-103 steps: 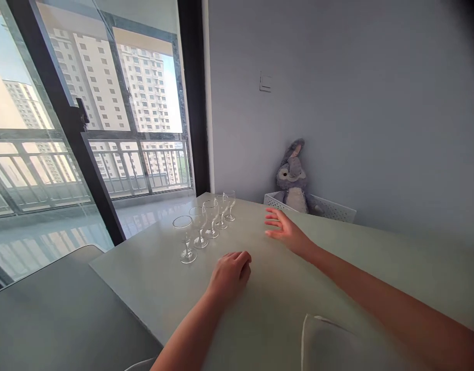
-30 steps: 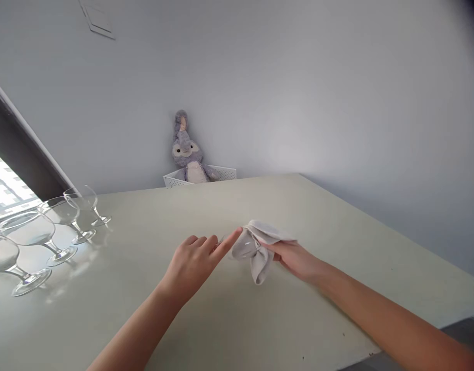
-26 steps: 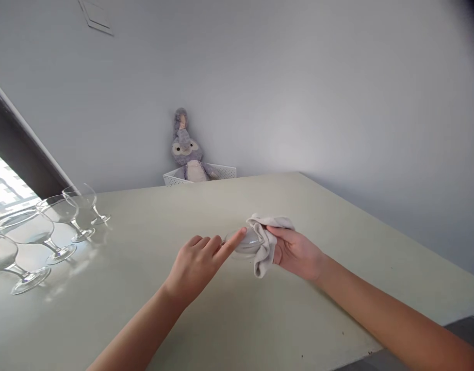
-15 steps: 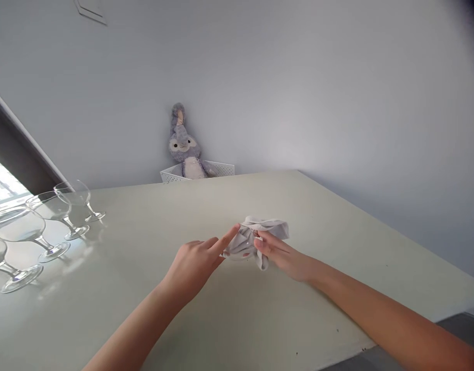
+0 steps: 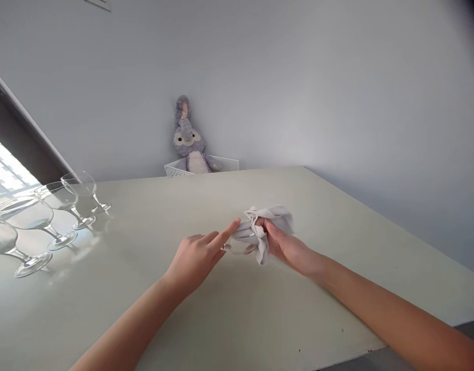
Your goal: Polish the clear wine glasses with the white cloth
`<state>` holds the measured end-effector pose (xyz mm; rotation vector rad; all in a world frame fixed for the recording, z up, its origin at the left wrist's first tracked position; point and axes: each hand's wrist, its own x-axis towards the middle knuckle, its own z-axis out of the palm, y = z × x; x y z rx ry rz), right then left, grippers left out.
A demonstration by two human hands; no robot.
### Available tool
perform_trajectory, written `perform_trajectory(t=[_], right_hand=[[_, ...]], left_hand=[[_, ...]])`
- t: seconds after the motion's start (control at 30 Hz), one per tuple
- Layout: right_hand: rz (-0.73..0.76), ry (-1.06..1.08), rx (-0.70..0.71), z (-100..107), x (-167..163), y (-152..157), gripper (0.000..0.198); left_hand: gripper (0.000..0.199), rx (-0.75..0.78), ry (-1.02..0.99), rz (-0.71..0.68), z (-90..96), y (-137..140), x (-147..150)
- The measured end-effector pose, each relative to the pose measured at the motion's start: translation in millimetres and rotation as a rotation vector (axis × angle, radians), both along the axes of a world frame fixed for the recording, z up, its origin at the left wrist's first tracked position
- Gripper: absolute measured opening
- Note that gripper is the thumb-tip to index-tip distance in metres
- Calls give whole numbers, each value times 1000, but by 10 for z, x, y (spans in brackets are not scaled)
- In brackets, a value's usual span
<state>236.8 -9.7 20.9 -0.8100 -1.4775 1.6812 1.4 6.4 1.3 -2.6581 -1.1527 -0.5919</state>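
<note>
A pale grey-white cloth [image 5: 277, 216] is bunched in my right hand [image 5: 287, 245], whose fingers are wrapped into its folds; one end hangs below. Beneath and beside the cloth shows the clear curved edge of a glass [image 5: 239, 251], mostly covered. My left hand [image 5: 198, 257] is closed on the glass at its left side, index finger stretched along toward the cloth. The thumb and the other left fingertips are partly hidden behind the hand. Both hands are just above the pale table.
On the left of the table [image 5: 182, 330] several stemmed glasses [image 5: 62, 237] stand in a slanting row. Behind the table's far edge, a grey plush rabbit [image 5: 188, 144] sits in a white perforated basket [image 5: 227, 164] against the wall. The table's front edge runs at lower right.
My right hand has turned and shifted slightly right with the cloth, its fingers now deeper in the folds. My left hand keeps its hold. The view has tilted a little.
</note>
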Motion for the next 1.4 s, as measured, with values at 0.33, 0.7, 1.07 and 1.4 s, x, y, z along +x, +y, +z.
perform_trajectory(t=[0.33,0.7,1.07,1.4], right_hand=[[-52,48,-169,26,71,133,36],[-122,363,-247,84,-28,72,38],[-21,-75,-56,79,-141,-79,60],[38,-225,199,85,-123,-171,62]], left_hand=[[62,218,88,-61,-23,14,-2],[63,-361,-130,142,99,-55,51],[65,-497,-57,-12,223,-105,0],[61,-1118,-254,-105,418,-23,-176]])
